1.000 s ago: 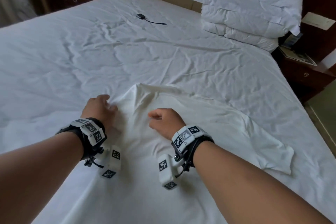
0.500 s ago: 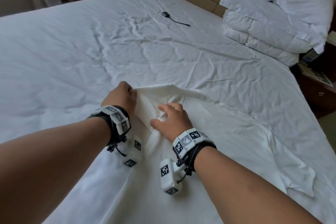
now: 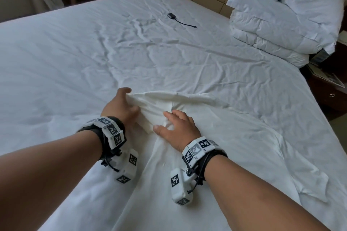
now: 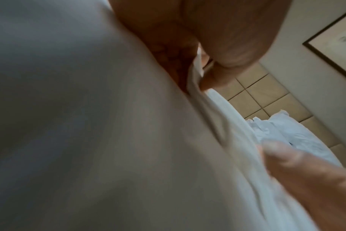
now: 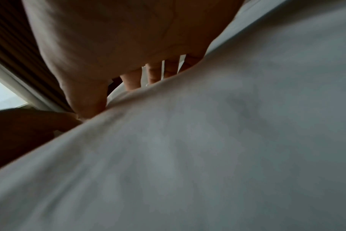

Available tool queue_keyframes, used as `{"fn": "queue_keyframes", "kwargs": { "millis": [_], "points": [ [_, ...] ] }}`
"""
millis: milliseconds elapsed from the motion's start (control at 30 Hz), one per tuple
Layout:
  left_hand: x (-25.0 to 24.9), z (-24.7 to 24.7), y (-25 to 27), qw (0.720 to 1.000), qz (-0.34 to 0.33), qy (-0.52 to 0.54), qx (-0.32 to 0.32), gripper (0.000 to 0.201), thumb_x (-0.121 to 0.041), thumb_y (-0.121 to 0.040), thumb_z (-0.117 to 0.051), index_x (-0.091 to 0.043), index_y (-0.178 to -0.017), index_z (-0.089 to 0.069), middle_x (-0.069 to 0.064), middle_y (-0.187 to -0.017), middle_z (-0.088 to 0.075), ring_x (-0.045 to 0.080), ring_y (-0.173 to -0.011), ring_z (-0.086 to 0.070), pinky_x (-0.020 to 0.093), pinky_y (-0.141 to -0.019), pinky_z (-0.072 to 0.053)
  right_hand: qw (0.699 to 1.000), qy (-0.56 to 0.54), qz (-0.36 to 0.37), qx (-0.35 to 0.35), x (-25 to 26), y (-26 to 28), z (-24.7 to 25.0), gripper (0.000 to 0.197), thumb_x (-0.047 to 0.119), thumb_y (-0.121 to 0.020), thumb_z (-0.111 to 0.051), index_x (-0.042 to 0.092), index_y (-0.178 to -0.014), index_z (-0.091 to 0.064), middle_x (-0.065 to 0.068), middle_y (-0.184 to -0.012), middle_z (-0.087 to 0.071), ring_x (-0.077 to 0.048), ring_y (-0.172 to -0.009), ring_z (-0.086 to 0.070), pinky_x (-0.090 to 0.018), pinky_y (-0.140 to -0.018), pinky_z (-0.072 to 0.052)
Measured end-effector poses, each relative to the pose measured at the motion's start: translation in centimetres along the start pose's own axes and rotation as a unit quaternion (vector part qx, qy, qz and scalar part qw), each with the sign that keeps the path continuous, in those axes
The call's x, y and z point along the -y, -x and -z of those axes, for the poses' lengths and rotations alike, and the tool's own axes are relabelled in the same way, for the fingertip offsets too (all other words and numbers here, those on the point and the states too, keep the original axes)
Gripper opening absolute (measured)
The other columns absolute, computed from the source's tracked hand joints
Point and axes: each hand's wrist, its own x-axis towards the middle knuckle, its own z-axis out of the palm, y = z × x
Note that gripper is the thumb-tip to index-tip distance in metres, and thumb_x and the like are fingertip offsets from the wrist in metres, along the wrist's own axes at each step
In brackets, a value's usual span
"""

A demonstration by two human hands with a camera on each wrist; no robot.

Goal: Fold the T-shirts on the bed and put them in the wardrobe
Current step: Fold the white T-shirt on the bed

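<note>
White T-shirt [image 3: 216, 137] spread on bed [image 3: 75, 52], well short of the pillows [image 3: 285, 20]. Left hand [image 3: 120, 108] pinches its far edge; right hand [image 3: 178, 127] beside it, fingers relaxed, presses the cloth. Folding barely begun; wardrobe trip not yet made.

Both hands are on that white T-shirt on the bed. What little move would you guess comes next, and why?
Probably the left hand draws the pinched edge outward while the right hand presses flat. The T-shirt lies bunched and creased on the bed, its far sleeve crumpled, so it likely needs spreading before any fold.
</note>
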Motion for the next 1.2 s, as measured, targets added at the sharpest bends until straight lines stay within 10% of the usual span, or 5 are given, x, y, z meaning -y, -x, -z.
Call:
{"fn": "queue_keyframes", "kwargs": {
  "millis": [233,433,733,933,1200],
  "points": [
    [-0.9,-0.3,-2.7,0.977,0.029,0.161,-0.135,0.04,-0.025,-0.101,-0.048,-0.025,-0.141,-0.046,-0.003,-0.105,-0.062,0.027,-0.104,-0.061,0.029,-0.084,-0.04,0.997,0.074,0.009,-0.032,0.0,-3.4,1.5,0.055,0.057,-0.101,-0.035,0.04,-0.153,-0.037,0.007,-0.168,-0.014,-0.021,-0.153,-0.013,-0.046,-0.123,-0.02],
    [0.0,-1.1,-1.9,0.99,0.035,0.115,-0.071,0.069,-0.061,-0.087,-0.063,-0.026,-0.142,-0.04,-0.007,-0.106,-0.066,0.022,-0.101,-0.063,0.036,-0.09,-0.048,0.994,0.103,0.027,-0.015,-2.2,-6.2,1.9,0.073,0.072,-0.089,-0.043,0.044,-0.155,-0.029,0.012,-0.169,-0.009,-0.018,-0.154,-0.012,-0.046,-0.124,-0.016],
    [1.8,-2.0,-2.6,0.995,0.005,0.075,-0.064,0.048,-0.019,-0.095,-0.054,-0.031,-0.141,-0.043,-0.011,-0.081,-0.058,0.022,-0.08,-0.061,0.031,-0.068,-0.042,0.99,0.1,-0.081,-0.052,-7.4,-9.1,4.3,0.062,0.068,-0.096,-0.033,0.047,-0.154,-0.029,0.006,-0.17,-0.01,-0.021,-0.155,-0.01,-0.047,-0.125,-0.012],
    [1.7,-1.7,-2.6,0.994,0.009,0.086,-0.061,0.051,-0.047,-0.093,-0.062,-0.024,-0.137,-0.05,-0.007,-0.092,-0.063,0.023,-0.096,-0.063,0.033,-0.083,-0.047,0.992,0.039,-0.1,-0.068,-7.0,-8.9,4.9,0.066,0.063,-0.089,-0.049,0.043,-0.152,-0.039,0.005,-0.168,-0.015,-0.022,-0.154,-0.019,-0.042,-0.123,-0.022],
    [0.9,-0.8,-0.7,0.999,0.032,-0.001,0.038,0.049,-0.06,-0.078,-0.072,-0.013,-0.085,-0.065,0.0,-0.078,-0.067,0.022,-0.078,-0.066,0.033,-0.064,-0.049,0.996,0.087,-0.009,-0.008,-1.4,-7.7,3.5,0.057,0.033,-0.089,-0.053,0.029,-0.146,-0.05,0.006,-0.157,-0.039,-0.018,-0.141,-0.043,-0.035,-0.115,-0.037]
  ]
}}
